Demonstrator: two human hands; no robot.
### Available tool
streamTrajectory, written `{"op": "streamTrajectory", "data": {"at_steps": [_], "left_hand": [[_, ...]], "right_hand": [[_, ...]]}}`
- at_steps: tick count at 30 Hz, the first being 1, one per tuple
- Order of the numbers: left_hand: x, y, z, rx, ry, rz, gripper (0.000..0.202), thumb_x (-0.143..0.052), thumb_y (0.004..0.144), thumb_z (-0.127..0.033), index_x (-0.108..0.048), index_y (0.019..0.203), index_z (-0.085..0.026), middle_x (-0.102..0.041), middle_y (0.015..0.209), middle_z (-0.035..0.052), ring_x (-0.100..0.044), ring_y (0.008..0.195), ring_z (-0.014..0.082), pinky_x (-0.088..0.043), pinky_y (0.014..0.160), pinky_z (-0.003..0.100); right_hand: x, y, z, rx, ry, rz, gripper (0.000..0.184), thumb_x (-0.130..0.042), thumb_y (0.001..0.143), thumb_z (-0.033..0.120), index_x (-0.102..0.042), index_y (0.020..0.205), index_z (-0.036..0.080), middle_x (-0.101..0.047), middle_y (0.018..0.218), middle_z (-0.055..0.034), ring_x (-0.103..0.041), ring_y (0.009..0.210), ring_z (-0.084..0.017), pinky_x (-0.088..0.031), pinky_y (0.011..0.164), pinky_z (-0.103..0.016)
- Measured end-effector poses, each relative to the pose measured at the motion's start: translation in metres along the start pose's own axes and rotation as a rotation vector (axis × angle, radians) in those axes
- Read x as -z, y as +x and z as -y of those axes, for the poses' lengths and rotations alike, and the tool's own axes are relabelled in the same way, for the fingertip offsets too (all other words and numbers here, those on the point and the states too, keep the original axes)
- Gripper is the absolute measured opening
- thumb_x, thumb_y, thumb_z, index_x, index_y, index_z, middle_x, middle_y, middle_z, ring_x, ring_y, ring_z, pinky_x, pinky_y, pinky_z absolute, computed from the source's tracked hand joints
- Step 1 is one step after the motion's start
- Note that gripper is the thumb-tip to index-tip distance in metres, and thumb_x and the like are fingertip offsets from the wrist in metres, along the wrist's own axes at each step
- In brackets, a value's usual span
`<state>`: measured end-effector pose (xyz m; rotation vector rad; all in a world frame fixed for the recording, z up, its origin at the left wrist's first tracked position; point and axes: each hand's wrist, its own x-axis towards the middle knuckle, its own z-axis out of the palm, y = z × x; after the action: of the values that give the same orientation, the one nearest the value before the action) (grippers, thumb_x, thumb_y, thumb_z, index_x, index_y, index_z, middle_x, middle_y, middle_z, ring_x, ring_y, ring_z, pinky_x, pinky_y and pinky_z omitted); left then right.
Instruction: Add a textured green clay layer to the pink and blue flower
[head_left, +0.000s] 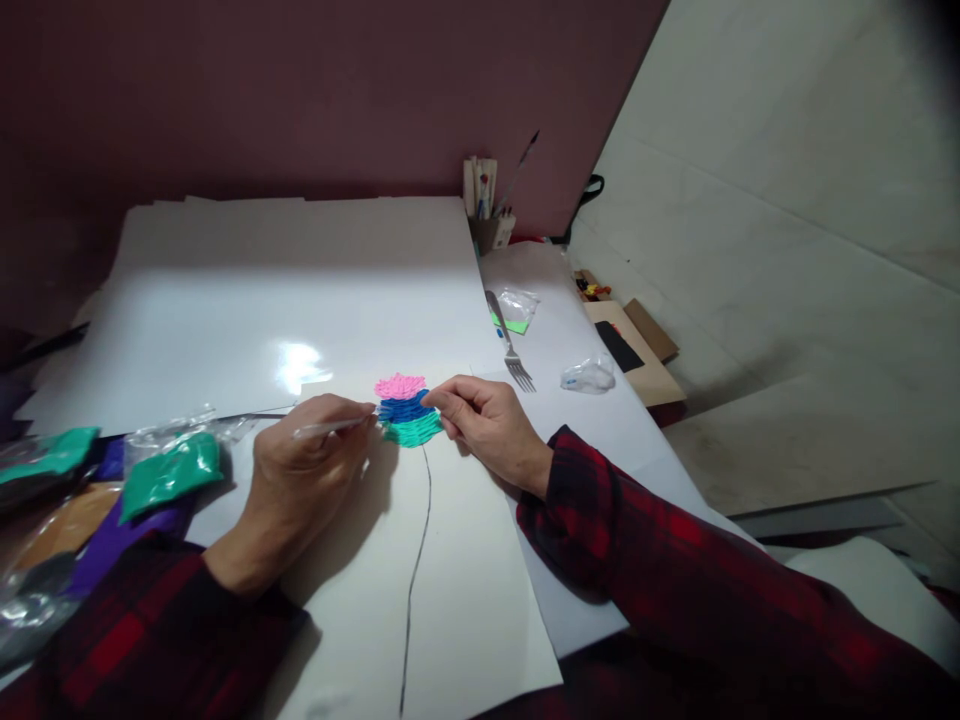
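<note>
A sheet of pale paper point(480, 580) carries a rounded shape of textured modelling clay, with a pink band point(400, 386) on top, a blue band point(405, 407) in the middle and a teal band point(414, 430) below. A drawn dark line runs down from it. My left hand point(311, 460) is closed around a thin translucent stick point(330, 428), its tip by the left edge of the blue band. On the other side, my right hand point(487, 420) is pinched at the blue band's right edge. Blue clay shows at its fingertips, partly hidden by them.
Bagged green clay point(172, 475) and other coloured packets lie at left. A glossy white board point(225, 290) covers the back. To the right are a fork point(512, 350), a small bag with bright green clay point(516, 312), a crumpled clear bag point(587, 376) and a pen holder point(486, 232).
</note>
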<state>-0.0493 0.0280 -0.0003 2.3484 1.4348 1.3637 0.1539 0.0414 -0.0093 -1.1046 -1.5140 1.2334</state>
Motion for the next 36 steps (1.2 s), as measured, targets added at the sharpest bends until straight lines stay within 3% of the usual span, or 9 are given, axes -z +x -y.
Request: {"op": "streamTrajectory", "data": {"at_steps": [8,15,22,29,36], "left_hand": [[0.0006,0.001,-0.0019,0.005,0.007,-0.011,0.01,-0.068,0.072,-0.01,-0.066,0.077,-0.018,-0.065,0.066,-0.0027,-0.05,0.049,0.0073,-0.04,0.045,0.021],[0.004,0.0003,-0.0066,0.021,-0.162,-0.091,0.015,-0.071,0.07,-0.007,-0.067,0.081,-0.017,-0.064,0.071,-0.0015,-0.051,0.056,0.0085,-0.04,0.048,0.022],[0.002,-0.0001,-0.0054,0.055,-0.054,-0.022,0.014,-0.075,0.068,-0.012,-0.067,0.079,-0.017,-0.065,0.067,-0.0018,-0.05,0.05,0.007,-0.041,0.046,0.02],[0.0008,0.0002,-0.0019,0.006,-0.011,0.001,0.013,-0.071,0.071,-0.012,-0.066,0.079,-0.019,-0.066,0.066,-0.0027,-0.048,0.046,0.0065,-0.039,0.042,0.02],[0.0024,0.0009,-0.0049,-0.038,-0.062,0.005,0.013,-0.069,0.072,-0.01,-0.067,0.081,-0.018,-0.068,0.071,0.0005,-0.056,0.054,0.0097,-0.043,0.047,0.021]], "right_hand": [[0.0002,0.0003,0.0002,-0.001,0.011,0.003,0.026,-0.056,0.088,0.04,-0.064,0.08,0.016,-0.048,0.055,0.0043,-0.04,0.049,-0.007,-0.034,0.046,-0.021],[-0.0002,-0.0001,-0.0003,0.002,0.013,-0.004,0.026,-0.056,0.088,0.04,-0.064,0.079,0.017,-0.048,0.055,0.0044,-0.04,0.049,-0.007,-0.034,0.046,-0.02],[0.0003,-0.0004,-0.0001,-0.004,-0.006,-0.001,0.027,-0.054,0.089,0.041,-0.064,0.08,0.017,-0.049,0.056,0.004,-0.04,0.048,-0.007,-0.034,0.045,-0.021],[-0.0002,-0.0002,0.0002,-0.005,-0.004,-0.003,0.026,-0.055,0.089,0.04,-0.064,0.08,0.017,-0.049,0.055,0.0041,-0.04,0.048,-0.007,-0.033,0.045,-0.021],[-0.0003,-0.0001,0.0006,0.003,-0.001,0.0,0.027,-0.054,0.089,0.04,-0.063,0.078,0.017,-0.048,0.055,0.0043,-0.039,0.048,-0.007,-0.034,0.046,-0.021]]}}
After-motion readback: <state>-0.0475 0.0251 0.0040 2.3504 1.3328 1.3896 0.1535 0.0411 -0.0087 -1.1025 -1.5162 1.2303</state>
